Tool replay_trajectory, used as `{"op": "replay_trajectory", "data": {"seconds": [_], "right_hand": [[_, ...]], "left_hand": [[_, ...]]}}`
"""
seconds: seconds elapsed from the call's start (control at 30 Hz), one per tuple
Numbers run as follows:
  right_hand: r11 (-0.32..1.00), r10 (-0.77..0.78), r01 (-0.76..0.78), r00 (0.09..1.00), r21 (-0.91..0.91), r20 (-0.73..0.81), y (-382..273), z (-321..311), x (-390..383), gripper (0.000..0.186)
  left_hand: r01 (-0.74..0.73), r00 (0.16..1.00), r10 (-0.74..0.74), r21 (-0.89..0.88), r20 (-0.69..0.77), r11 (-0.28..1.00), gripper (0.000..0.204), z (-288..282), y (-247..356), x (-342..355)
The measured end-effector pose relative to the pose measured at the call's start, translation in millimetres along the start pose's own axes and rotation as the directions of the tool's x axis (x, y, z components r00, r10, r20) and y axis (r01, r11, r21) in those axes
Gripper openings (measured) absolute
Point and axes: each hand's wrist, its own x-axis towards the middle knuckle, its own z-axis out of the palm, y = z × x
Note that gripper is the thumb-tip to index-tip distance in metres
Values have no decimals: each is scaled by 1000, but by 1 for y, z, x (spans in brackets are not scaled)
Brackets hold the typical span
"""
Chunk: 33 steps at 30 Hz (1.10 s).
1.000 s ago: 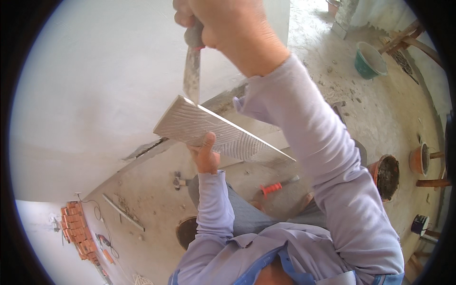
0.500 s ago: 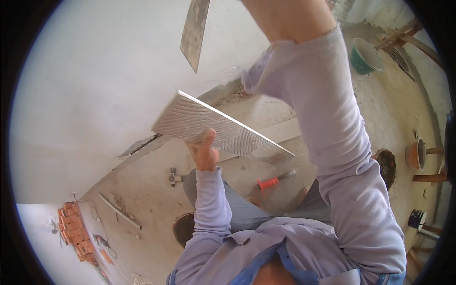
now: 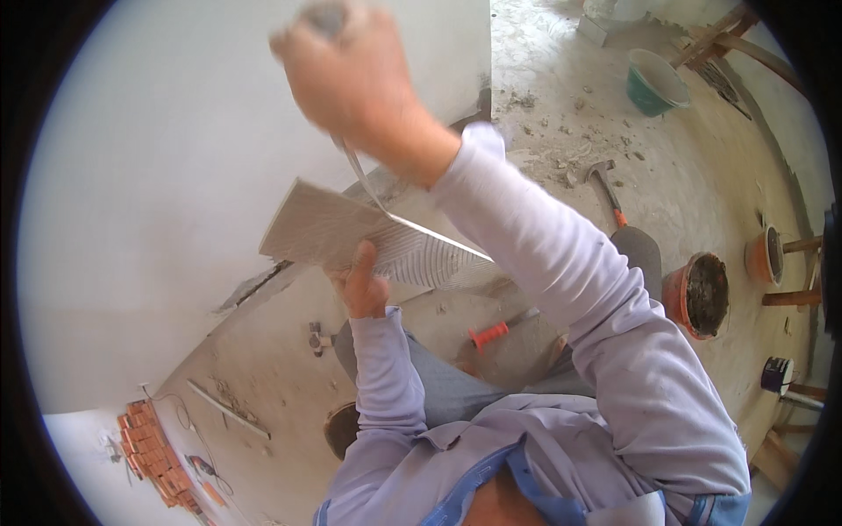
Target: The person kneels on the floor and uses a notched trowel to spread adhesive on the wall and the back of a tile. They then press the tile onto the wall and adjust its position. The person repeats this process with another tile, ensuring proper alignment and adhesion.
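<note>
A rectangular tile (image 3: 309,226) is held tilted in front of the wall by my left hand (image 3: 360,285), thumb over its coated face and fingers beneath. Grey adhesive covers that face: combed ridges show on the right part, while the left part looks smoother. Above it, my right hand (image 3: 360,88) is closed round the handle of a flat metal trowel (image 3: 364,180). The trowel blade is seen nearly edge-on, its lower end at the tile's far long edge. Motion blurs the right hand a little.
A red-handled chisel (image 3: 491,336) and a small hammer (image 3: 317,340) lie near my legs. Rightward are another hammer (image 3: 605,182), an orange bucket of mortar (image 3: 697,296) and a green bucket (image 3: 653,85). Bricks (image 3: 153,451) are stacked at lower left. The wall (image 3: 175,175) rises on the left.
My right hand has come down and left into view, bringing the trowel to the tile. Ridges on the tile's left part look flattened. The tile has shifted slightly left.
</note>
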Motion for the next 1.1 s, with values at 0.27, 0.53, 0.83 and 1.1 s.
{"op": "replay_trajectory", "data": {"seconds": [0.27,0.53,0.83,1.1], "right_hand": [[817,97,-208,969,538,227,34,-30,1,8],[972,-13,-2,998,-235,-62,55,-23,-37,16],[973,228,-223,963,51,-143,38,-42,-47,13],[742,516,-492,853,456,82,64,-70,-61,8]], "left_hand": [[-57,996,62,62,-71,996,69,-7,-2,0],[-10,1000,10,15,-27,1000,61,0,-3,-6],[-76,997,77,76,-8,994,53,-3,-9,7],[-3,994,7,33,-108,999,59,-2,-11,2]]}}
